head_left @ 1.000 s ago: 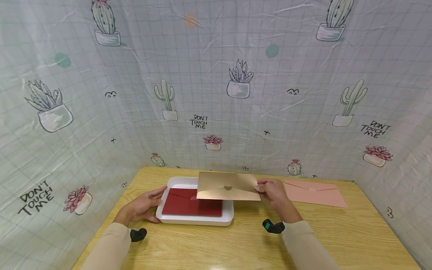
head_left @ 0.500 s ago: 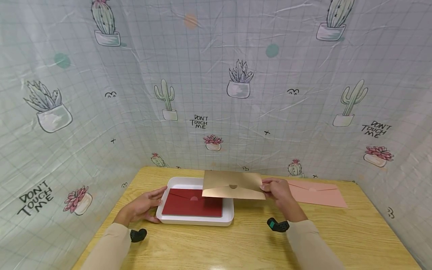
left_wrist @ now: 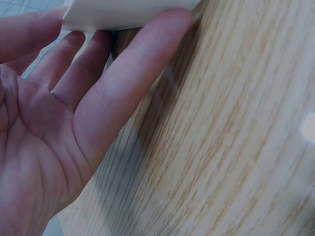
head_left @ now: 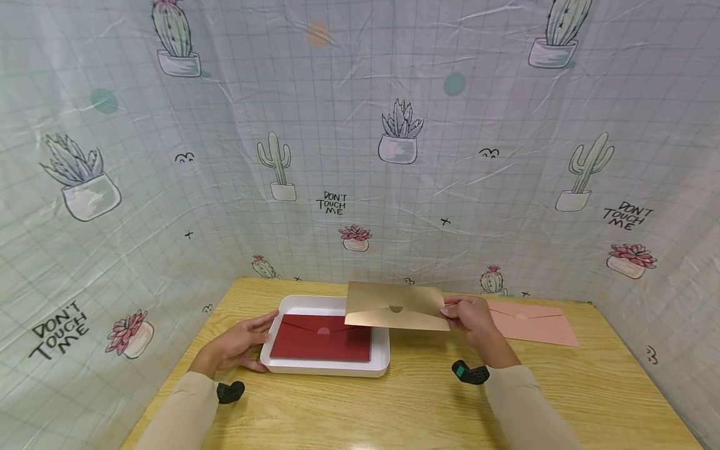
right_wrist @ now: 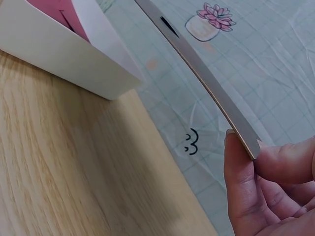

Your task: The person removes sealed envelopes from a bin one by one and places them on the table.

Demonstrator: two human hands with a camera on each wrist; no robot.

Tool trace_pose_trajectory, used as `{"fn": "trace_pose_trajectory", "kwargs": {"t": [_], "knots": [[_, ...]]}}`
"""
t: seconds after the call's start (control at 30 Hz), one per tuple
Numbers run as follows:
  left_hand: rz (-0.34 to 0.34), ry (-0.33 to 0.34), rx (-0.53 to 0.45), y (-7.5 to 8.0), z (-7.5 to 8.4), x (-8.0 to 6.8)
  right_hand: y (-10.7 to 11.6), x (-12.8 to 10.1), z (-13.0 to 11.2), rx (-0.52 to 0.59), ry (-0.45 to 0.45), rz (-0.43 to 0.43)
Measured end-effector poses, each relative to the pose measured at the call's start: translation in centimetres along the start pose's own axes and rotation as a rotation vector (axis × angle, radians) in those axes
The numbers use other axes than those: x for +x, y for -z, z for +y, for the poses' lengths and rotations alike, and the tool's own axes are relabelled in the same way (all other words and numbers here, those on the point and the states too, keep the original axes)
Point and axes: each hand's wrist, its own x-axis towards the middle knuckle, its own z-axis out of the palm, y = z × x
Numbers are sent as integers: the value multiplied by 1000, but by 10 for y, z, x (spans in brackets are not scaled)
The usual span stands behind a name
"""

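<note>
A gold envelope (head_left: 395,306) hangs in the air above the right end of a white tray (head_left: 326,366). My right hand (head_left: 471,317) pinches the envelope's right edge between thumb and fingers; the right wrist view shows that edge (right_wrist: 211,86) caught at the fingertips. A dark red envelope (head_left: 320,337) lies flat inside the tray. My left hand (head_left: 243,340) rests with straight fingers against the tray's left side; in the left wrist view its fingers (left_wrist: 123,73) touch the tray's white corner (left_wrist: 123,12).
A pink envelope (head_left: 531,324) lies flat on the wooden table (head_left: 405,406) at the back right. Plastic sheeting (head_left: 360,156) printed with cacti walls in the table on three sides.
The gold envelope has shifted to the right with my right hand, uncovering more of the red envelope. The left hand has stayed at the tray.
</note>
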Motion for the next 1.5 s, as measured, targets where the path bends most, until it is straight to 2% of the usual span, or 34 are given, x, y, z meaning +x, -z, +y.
{"fn": "trace_pose_trajectory", "kwargs": {"t": [0.4,1.0,1.27,1.5], "knots": [[-17,-3,-12,-2,2,-3,9,1,-4,34,2,-6],[-8,12,-18,0,2,-3,28,7,-6,-9,-13,2],[21,24,-3,-2,5,-2,42,7,-6,-25,15,7],[46,24,24,-2,4,0,56,4,-5,-15,6,11]]}}
